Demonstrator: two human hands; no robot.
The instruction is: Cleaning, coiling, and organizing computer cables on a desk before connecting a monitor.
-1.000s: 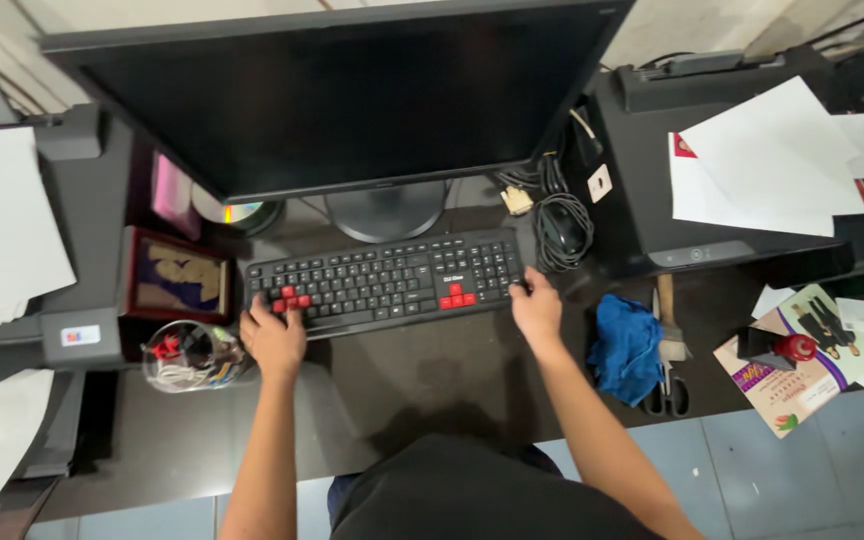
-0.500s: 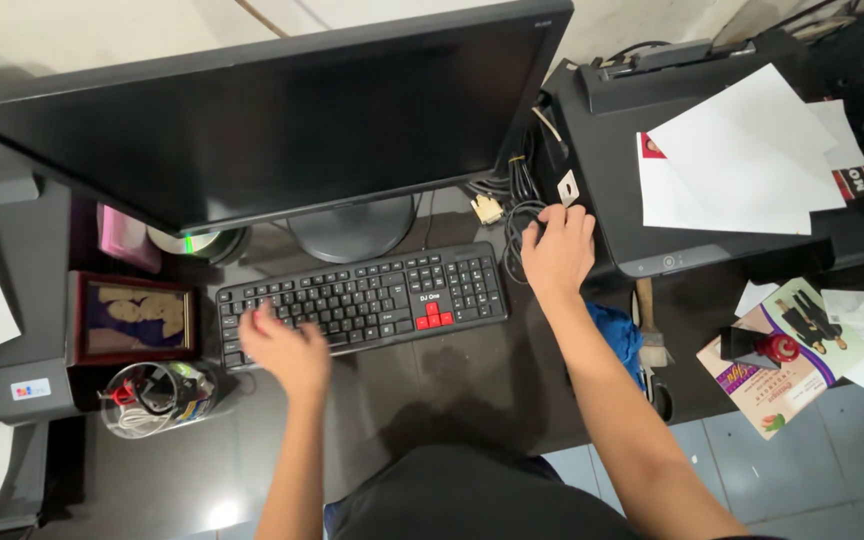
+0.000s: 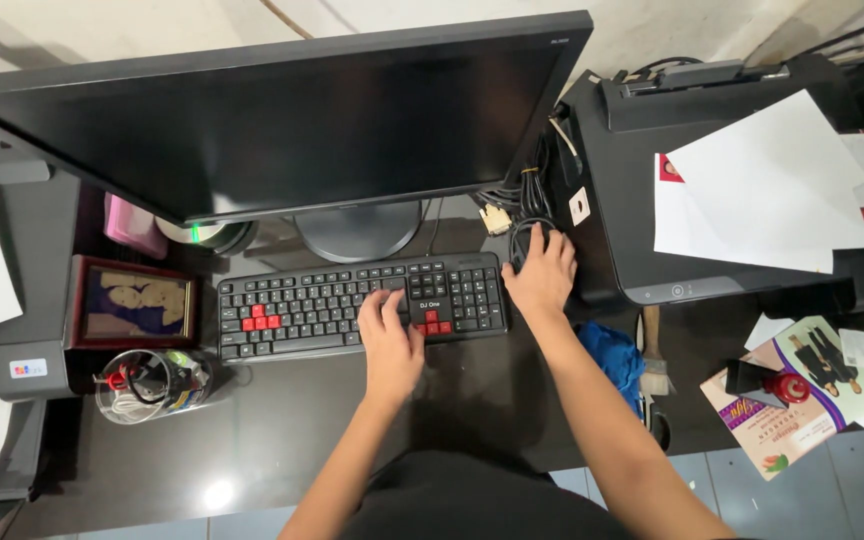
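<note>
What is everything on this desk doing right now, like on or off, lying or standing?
monitor: screen dark, standing upright.
keyboard: lying flat, left hand resting on its keys.
mouse: mostly covered by the right hand, cable coiled beside it.
printer: lid shut, white papers lying on top.
clear jar: upright, full of small bits.
picture frame: lying flat.
blue cloth: crumpled.

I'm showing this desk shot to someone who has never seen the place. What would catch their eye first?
Probably the big dark monitor filling the top. Below it, the left hand lies on the black keyboard with red keys, and the right hand covers a mouse beside it. White papers lie on the black printer to the right.
</note>
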